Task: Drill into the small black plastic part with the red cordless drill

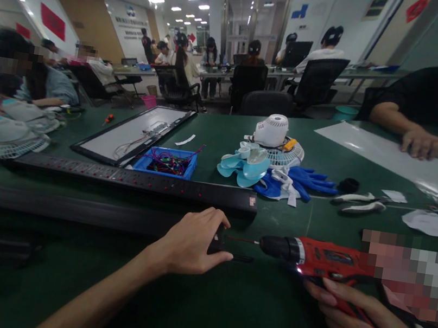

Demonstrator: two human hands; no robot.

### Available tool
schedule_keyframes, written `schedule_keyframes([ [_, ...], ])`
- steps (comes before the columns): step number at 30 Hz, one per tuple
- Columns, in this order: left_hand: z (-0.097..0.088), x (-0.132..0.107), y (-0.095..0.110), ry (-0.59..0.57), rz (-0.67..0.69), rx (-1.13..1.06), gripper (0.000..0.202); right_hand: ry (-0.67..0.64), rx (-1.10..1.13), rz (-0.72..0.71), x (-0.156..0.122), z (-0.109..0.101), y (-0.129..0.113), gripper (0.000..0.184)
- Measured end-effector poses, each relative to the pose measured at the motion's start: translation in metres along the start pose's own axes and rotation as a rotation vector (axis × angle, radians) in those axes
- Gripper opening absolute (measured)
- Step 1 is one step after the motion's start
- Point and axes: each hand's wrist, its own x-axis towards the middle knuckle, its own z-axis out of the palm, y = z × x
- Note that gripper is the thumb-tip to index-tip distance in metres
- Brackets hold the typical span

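My left hand (190,245) is wrapped over the right end of a long black bar (72,209) lying on the green tabletop. In my right hand (361,317) is a red and black cordless drill (330,257), held by its handle and pointing left, with its small light on. A long thin bit (241,239) runs from the chuck to the bar's end, close beside my left fingers. Whether its tip touches the bar I cannot tell. Just behind lies a black power strip (150,186) with a row of red marks.
Behind the strip are a blue tray of wires (191,166), a framed panel (111,139), light-blue fan blades (243,167), a white fan part (272,131), blue gloves (311,180) and pliers (361,203). Another person's hand (422,142) rests on a white sheet (370,145).
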Motion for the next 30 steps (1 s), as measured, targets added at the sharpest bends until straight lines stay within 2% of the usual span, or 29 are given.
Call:
schedule_keyframes([
  [11, 0.001, 0.001, -0.001, -0.006, 0.0, 0.012, 0.047, -0.017, -0.028, -0.028, 0.003, -0.011, 0.002, 0.034],
  [22, 0.002, 0.0, -0.002, -0.007, 0.001, 0.008, 0.048, -0.042, -0.014, -0.037, 0.003, -0.011, 0.002, 0.034],
  [30, 0.001, 0.0, -0.002, -0.002, 0.004, 0.007, 0.048, -0.001, 0.004, -0.042, 0.004, -0.008, 0.002, 0.035],
])
